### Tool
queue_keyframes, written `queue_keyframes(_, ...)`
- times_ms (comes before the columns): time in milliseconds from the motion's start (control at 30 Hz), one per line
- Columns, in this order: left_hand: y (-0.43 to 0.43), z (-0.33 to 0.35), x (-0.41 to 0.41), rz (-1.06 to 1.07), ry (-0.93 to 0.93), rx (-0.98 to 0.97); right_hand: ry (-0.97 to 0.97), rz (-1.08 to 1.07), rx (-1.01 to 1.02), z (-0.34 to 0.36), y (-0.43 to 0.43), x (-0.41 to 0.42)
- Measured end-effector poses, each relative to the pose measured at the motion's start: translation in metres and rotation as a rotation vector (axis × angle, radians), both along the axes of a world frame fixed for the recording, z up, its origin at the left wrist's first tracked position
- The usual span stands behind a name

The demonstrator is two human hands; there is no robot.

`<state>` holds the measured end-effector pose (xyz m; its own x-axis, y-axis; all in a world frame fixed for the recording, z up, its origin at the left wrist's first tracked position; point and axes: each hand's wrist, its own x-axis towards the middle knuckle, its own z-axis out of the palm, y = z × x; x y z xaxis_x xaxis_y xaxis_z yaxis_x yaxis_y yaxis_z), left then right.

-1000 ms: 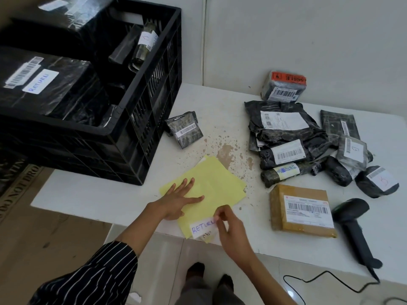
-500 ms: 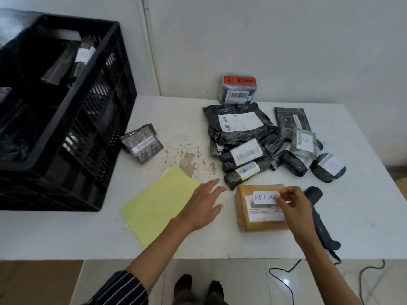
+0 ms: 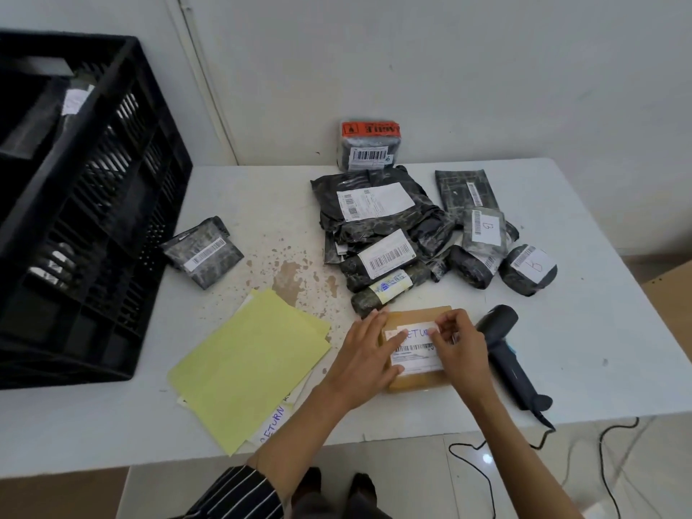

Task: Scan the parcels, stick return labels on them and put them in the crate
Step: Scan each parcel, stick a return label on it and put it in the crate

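A brown cardboard parcel (image 3: pixel 415 382) lies near the table's front edge. A white "RETURN" label (image 3: pixel 418 332) sits on its top. My left hand (image 3: pixel 369 355) rests flat on the parcel's left side, one finger pressing the label's left end. My right hand (image 3: pixel 458 344) pinches the label's right end against the box. A black crate (image 3: pixel 93 204) stands at the left with parcels inside. A dark barcode scanner (image 3: pixel 505 354) lies to the right of the parcel.
A pile of black-wrapped parcels (image 3: pixel 378 226) fills the table's middle and right, with one small parcel (image 3: pixel 204 252) beside the crate. Yellow label sheets (image 3: pixel 247 365) lie at the front left. The scanner's cable (image 3: pixel 483 477) hangs over the front edge. The white table (image 3: pixel 599 331) ends close on the right.
My right hand carried the label from the yellow sheets to the brown parcel and set it down on top. My left hand left the sheets and came onto the parcel.
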<state>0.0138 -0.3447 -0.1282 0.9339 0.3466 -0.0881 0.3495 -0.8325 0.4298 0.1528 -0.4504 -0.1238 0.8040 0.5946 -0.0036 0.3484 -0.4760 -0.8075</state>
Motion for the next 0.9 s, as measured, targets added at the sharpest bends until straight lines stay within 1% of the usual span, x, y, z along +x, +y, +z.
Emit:
queue_keyframes(67,0.000,-0.002,-0.001,-0.007,0.013,0.027,-0.163,0.056,-0.080,-0.002,0.000,-0.004)
queue_keyframes(133,0.000,-0.004,-0.001,-0.008,0.023,0.043,-0.313,0.073,-0.111,-0.005,-0.001,-0.010)
queue_keyframes(200,0.001,-0.006,0.000,-0.006,0.034,0.071,-0.348,0.013,-0.133,-0.009,-0.001,-0.013)
queue_keyframes(267,0.000,-0.009,0.000,-0.009,0.041,0.095,-0.396,-0.047,-0.203,-0.014,0.002,-0.013)
queue_keyframes(333,-0.002,-0.008,0.001,-0.005,0.057,0.086,-0.425,-0.060,-0.234,-0.017,0.006,-0.011)
queue_keyframes(400,-0.004,-0.008,0.003,0.001,0.101,0.083,-0.357,-0.084,-0.208,-0.017,0.011,-0.007)
queue_keyframes(500,-0.006,-0.012,0.004,0.028,0.141,0.123,-0.194,-0.117,-0.146,-0.016,0.013,0.001)
queue_keyframes(600,-0.008,-0.014,0.002,0.025,0.087,0.157,-0.118,-0.096,-0.069,-0.013,0.007,0.005)
queue_keyframes(633,-0.007,-0.015,0.001,0.012,0.054,0.124,-0.099,-0.068,-0.053,-0.012,0.004,0.006)
queue_keyframes(700,-0.009,-0.017,0.000,-0.012,0.002,-0.008,-0.064,0.014,-0.048,-0.009,-0.005,0.008)
queue_keyframes(733,-0.011,-0.015,-0.001,-0.005,-0.052,-0.067,-0.049,0.055,-0.051,-0.007,-0.009,0.008)
queue_keyframes(767,-0.014,-0.014,-0.001,0.030,-0.115,-0.111,-0.033,0.082,-0.055,-0.006,-0.012,0.008)
queue_keyframes(800,-0.017,-0.013,-0.001,0.079,-0.141,-0.168,-0.018,0.090,-0.065,-0.005,-0.014,0.007)
queue_keyframes(900,-0.025,-0.010,-0.002,0.321,-0.158,-0.335,0.014,0.029,-0.119,-0.007,-0.014,0.006)
